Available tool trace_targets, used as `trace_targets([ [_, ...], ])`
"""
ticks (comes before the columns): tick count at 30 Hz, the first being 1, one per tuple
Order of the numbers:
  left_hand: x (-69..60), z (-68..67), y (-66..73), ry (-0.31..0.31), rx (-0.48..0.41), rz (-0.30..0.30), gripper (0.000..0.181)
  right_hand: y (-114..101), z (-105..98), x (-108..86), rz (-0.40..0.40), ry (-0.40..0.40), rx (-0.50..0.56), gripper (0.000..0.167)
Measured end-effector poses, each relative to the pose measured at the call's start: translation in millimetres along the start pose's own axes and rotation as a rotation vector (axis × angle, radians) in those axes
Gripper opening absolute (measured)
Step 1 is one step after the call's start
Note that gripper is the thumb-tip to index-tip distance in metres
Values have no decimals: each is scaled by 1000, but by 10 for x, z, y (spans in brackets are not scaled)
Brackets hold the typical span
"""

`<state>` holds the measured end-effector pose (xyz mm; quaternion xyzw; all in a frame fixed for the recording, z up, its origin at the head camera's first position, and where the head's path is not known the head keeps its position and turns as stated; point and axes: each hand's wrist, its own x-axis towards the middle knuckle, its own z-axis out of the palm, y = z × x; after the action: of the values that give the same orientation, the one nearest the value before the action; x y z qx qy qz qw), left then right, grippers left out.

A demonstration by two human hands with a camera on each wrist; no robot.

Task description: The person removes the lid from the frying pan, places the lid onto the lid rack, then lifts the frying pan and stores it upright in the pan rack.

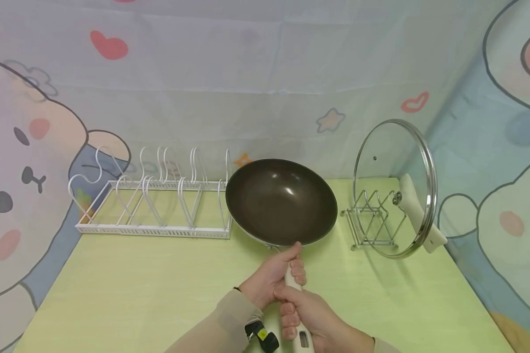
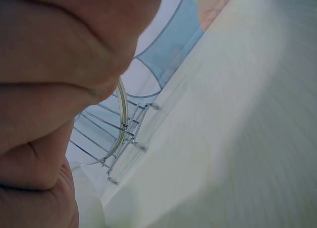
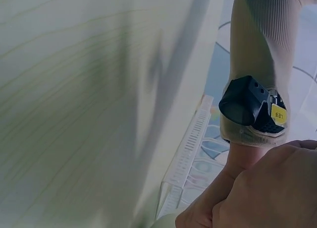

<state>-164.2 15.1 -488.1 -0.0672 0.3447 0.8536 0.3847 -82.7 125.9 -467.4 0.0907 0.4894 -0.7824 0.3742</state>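
Note:
A frying pan (image 1: 282,203) with a dark brown inside and a pale handle (image 1: 303,338) is held above the table, its bowl facing me. Close to the bowl, my left hand (image 1: 276,274) grips the handle, thumb pointing up along it. My right hand (image 1: 311,314) holds the same handle lower down, fingers curled round it. In the left wrist view the curled left-hand fingers (image 2: 44,99) fill the left side. The right wrist view shows the back of my right hand (image 3: 272,188) beside the left forearm; the pan's bowl is out of sight there.
A white wire rack (image 1: 154,230) stands at the left back of the table (image 1: 159,284). On the right, a glass lid (image 1: 429,196) with a pale handle stands upright in a small metal rack (image 1: 375,242). A patterned cloth (image 1: 247,63) hangs behind.

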Motion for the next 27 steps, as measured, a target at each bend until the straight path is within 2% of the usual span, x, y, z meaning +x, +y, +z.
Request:
trace_targets([
  [7, -3, 24, -4, 38, 24, 12, 48, 3, -33, -15, -3, -32, 8, 26],
  [15, -2, 73, -1, 53, 48, 20, 47, -9, -59, -38, 2, -55, 9, 18],
  [27, -3, 121, -5, 79, 83, 31, 45, -21, -128, -69, -12, -114, 10, 17],
])
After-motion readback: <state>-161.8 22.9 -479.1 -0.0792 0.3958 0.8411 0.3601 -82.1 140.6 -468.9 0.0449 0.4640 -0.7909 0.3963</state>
